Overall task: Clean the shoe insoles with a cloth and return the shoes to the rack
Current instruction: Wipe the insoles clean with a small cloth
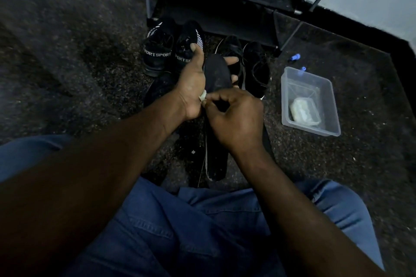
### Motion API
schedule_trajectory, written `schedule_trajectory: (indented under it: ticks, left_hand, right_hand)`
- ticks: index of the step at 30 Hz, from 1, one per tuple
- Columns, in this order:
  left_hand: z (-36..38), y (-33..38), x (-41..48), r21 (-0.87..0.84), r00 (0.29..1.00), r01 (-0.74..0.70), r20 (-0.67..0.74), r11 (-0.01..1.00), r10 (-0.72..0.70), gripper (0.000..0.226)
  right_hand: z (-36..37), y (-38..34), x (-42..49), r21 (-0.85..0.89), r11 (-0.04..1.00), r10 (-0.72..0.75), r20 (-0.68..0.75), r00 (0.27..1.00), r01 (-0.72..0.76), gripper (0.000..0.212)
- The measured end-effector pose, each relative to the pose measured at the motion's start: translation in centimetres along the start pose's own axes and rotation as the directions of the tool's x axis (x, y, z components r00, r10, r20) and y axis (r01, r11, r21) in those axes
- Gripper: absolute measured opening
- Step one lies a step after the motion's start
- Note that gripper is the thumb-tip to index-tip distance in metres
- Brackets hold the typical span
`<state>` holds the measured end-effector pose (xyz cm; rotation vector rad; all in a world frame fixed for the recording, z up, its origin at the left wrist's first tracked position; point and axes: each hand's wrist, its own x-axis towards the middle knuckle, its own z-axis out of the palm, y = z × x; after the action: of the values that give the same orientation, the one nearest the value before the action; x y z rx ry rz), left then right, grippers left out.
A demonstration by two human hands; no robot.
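So, seated view looking down over blue jeans (191, 231) at a dark carpet (90, 63). The left hand (191, 87) holds a black insole (218, 74) up in front of the knees. Its thumb points up along the left edge and its fingers wrap round behind, with the tips poking out on the right side. The right hand (238, 119) has its fingers curled in and pinches a small white cloth (203, 96) against the lower left edge of the insole, right by the heel of the left palm. Most of the cloth is hidden, only a little wad shows.

On the carpet behind the hands sits a pair of black shoes with SPORT lettering (157, 51), and just beside them on the right a second black pair (256, 67). Both pairs are parked right in front of the rack (213, 18), not on it. Something dark and long lies on the floor under the hands, but it's too dim to say whether it's a shoe or another insole.

Off to the right is a clear plastic tub (328, 105) with a whitish wad (304, 111) inside, and a couple of small blue bits (295, 56) lie on the carpet near its far corner.
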<state>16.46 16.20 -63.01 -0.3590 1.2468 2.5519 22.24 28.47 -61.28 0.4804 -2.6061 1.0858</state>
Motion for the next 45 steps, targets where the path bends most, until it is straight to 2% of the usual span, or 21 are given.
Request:
schedule_trajectory:
  ticks: [5, 8, 11, 14, 19, 24, 28, 32, 35, 39, 42, 45]
  left_hand:
    - [1.0, 0.1, -1.0, 0.118, 0.999, 0.032, -0.005, 0.992, -0.032, 0.101]
    - [1.5, -0.3, -1.4, 0.116, 0.997, 0.067, -0.036, 0.991, -0.063, 0.095]
    - [1.4, -0.3, -1.4, 0.112, 0.997, 0.065, -0.054, 0.992, -0.059, 0.092]
    - [0.9, 0.2, -1.1, 0.156, 0.999, 0.026, -0.029, 0.987, -0.021, 0.099]
    - [0.2, 0.5, -0.1, 0.028, 1.0, -0.002, -0.014, 1.0, 0.002, 0.099]
    - [0.2, 0.2, -0.1, 0.053, 1.0, 0.011, 0.004, 0.999, -0.011, 0.098]
    - [0.7, 0.4, -0.9, 0.141, 1.0, 0.022, -0.01, 0.99, -0.021, 0.098]
    - [1.6, -0.3, -1.2, 0.111, 0.996, 0.088, -0.031, 0.99, -0.085, 0.09]
    - [1.4, -0.2, -1.1, 0.102, 0.995, 0.095, -0.018, 0.99, -0.094, 0.092]
    - [0.5, 0.5, -0.4, 0.108, 1.0, -0.01, -0.015, 0.994, 0.012, 0.098]
    - [0.4, 0.8, 0.0, 0.069, 1.0, -0.014, -0.007, 0.998, 0.014, 0.098]
    - [0.6, 0.9, -0.2, 0.058, 1.0, 0.0, 0.031, 0.998, -0.002, 0.102]
  right_hand:
    - [-0.1, -0.1, 2.7, -0.039, 0.998, 0.042, -0.092, 0.995, -0.046, 0.02]
    - [-0.1, 0.2, 4.8, -0.075, 0.994, 0.071, -0.139, 0.988, -0.082, 0.018]
    - [0.0, 0.0, 5.1, -0.059, 0.995, 0.072, -0.112, 0.991, -0.079, 0.016]
    - [-0.1, -0.5, 3.4, -0.003, 0.998, 0.056, -0.071, 0.996, -0.057, 0.015]
    - [0.2, -0.4, -0.7, 0.034, 0.999, 0.001, -0.032, 0.999, 0.001, 0.012]
    - [0.1, -0.3, -0.5, 0.009, 1.0, -0.018, -0.058, 0.998, 0.018, 0.009]
    - [0.3, -0.1, 2.5, -0.01, 0.998, 0.061, -0.075, 0.995, -0.062, 0.019]
    - [0.0, 0.0, 5.3, -0.017, 0.992, 0.118, -0.153, 0.981, -0.122, 0.013]
    - [0.2, -0.3, 4.9, -0.022, 0.994, 0.101, -0.118, 0.988, -0.105, 0.013]
    - [0.2, -0.6, 1.3, 0.022, 0.998, 0.057, -0.042, 0.997, -0.056, 0.013]
    - [0.0, -0.5, -1.1, 0.045, 0.998, 0.032, 0.02, 0.999, -0.033, 0.012]
    - [-1.0, 0.1, -0.7, 0.161, 0.975, 0.153, 0.029, 0.988, -0.155, 0.012]
